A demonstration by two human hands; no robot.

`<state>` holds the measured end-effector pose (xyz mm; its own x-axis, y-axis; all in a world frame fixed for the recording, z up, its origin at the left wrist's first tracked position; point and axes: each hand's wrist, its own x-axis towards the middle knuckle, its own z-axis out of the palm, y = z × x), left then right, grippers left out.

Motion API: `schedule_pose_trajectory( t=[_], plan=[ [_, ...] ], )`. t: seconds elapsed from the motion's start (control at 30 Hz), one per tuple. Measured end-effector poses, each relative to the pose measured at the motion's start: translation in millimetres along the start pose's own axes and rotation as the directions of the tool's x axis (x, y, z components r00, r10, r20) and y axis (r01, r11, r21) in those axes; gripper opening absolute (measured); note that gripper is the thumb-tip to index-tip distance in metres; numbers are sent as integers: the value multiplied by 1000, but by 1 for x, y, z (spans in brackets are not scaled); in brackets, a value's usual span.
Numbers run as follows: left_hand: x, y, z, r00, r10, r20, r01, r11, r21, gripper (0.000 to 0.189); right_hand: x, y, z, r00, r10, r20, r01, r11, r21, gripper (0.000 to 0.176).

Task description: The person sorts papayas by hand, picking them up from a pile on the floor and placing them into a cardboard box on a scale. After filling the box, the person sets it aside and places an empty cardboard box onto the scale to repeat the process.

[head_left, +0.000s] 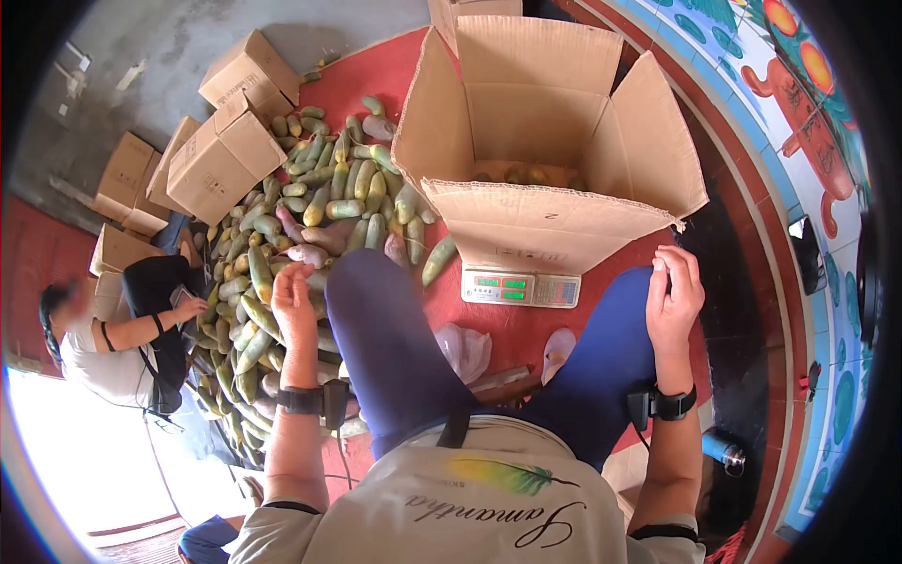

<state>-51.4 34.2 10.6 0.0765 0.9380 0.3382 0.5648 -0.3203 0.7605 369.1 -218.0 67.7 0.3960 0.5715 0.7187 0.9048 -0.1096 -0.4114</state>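
I see the left hand (295, 297) and right hand (675, 303) half open, empty; avoiding the near edge of the box (550, 224) should help the scale (521, 288) read truly.

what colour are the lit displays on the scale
Bright green on the scale, seen in the head view.

brown box (507, 218) with dark print (551, 216), mostly green veggies (346, 209), some kinda yellowish or pinkish, super red floor (390, 68), whitish scale (558, 291), green digits (513, 284), plain blue trousers (385, 315)
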Motion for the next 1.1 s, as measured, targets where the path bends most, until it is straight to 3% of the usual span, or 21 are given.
schedule_pose_trajectory(
  t=[0.03, 0.1, 0.23, 0.73, 1.1],
  plan=[
    [0, 7, -2, 1000, 0, 3, 0, 1000, 2, 17, 0, 1, 1, 1000, 3, 1, -3, 1000, 0, 11],
    [2, 17, -4, 992, -125, -5, 118, 953, -280, 18, 1, 0, 3, 1000, 8, -6, -8, 1000, 15, 11],
    [2, 41, -5, 996, -91, 2, 85, 920, -382, 19, 5, -2, 8, 1000, 12, -8, -11, 1000, 25, 11],
    [-5, 88, -10, 1000, 12, -18, -17, 962, -272, 19, 10, -8, 19, 997, -54, -48, 56, 998, 29, 10],
    [0, 110, 1, 995, 86, 57, -61, 938, -341, 20, 10, -13, 28, 999, -46, -26, 48, 996, 78, 9]
  ],
)
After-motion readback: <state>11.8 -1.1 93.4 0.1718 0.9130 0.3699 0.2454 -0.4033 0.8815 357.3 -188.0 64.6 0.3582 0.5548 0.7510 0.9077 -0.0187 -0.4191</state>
